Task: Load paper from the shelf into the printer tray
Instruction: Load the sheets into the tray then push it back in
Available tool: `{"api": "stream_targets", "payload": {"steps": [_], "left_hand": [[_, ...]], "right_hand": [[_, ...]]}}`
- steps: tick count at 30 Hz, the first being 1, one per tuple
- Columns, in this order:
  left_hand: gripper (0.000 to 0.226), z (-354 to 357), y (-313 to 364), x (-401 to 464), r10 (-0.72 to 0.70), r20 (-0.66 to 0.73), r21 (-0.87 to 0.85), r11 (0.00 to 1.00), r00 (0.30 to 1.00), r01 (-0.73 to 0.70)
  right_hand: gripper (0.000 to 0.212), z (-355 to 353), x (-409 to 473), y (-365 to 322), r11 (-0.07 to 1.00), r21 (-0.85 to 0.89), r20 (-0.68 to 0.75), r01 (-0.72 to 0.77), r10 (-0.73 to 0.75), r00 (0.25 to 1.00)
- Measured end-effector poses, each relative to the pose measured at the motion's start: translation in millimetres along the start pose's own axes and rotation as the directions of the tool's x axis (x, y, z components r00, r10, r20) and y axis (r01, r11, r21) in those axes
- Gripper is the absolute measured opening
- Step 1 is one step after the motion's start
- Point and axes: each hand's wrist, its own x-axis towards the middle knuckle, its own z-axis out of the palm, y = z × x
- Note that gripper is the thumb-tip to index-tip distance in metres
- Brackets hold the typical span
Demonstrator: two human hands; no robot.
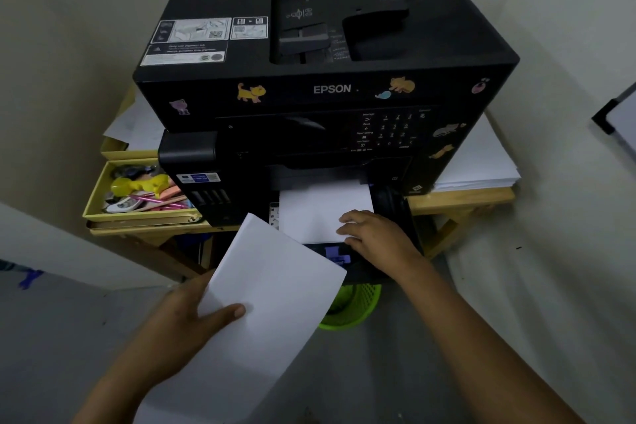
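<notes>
A black Epson printer point(323, 55) with animal stickers stands on a wooden shelf. Its paper tray point(344, 260) is pulled out at the lower front and holds white paper point(316, 210). My right hand point(371, 234) lies on the near right corner of that paper with its fingers bent over it. My left hand point(192, 317) grips a stack of white sheets point(272, 293) by its left edge, thumb on top, in front of the tray and tilted to the left.
A yellow tray point(93, 213) of pens and small items sits left of the printer. A pile of white paper point(481, 162) lies on the wooden shelf point(461, 200) to the right. A green mesh basket point(351, 306) stands on the floor below the tray.
</notes>
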Motion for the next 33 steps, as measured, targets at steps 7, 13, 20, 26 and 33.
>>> {"api": "stream_targets", "payload": {"steps": [7, 13, 20, 26, 33], "left_hand": [[0.037, 8, -8, 5, 0.100, 0.108, 0.175, 0.978, 0.989, -0.118], [0.037, 23, -17, 13, 0.182, 0.151, 0.339, 0.914, 0.972, -0.223], [0.040, 32, -23, 24, 0.216, 0.158, 0.347, 0.901, 0.963, -0.259], [0.034, 33, -19, 27, 0.257, 0.142, 0.452, 0.842, 0.956, -0.294], [0.045, 55, -36, 54, 0.468, 0.135, 0.718, 0.561, 0.873, -0.412]], "right_hand": [[0.048, -2, -13, 0, 0.981, 0.149, -0.053, -0.122, 0.131, 0.990], [0.047, -1, -19, -2, 0.930, 0.064, -0.101, -0.362, 0.367, 0.925], [0.049, -2, -17, -2, 0.917, 0.097, -0.106, -0.387, 0.396, 0.912], [0.059, -7, -26, 3, 0.936, 0.179, -0.070, -0.302, 0.318, 0.945], [0.039, -11, -75, 3, 0.980, 0.152, -0.177, -0.126, 0.152, 0.972]]}}
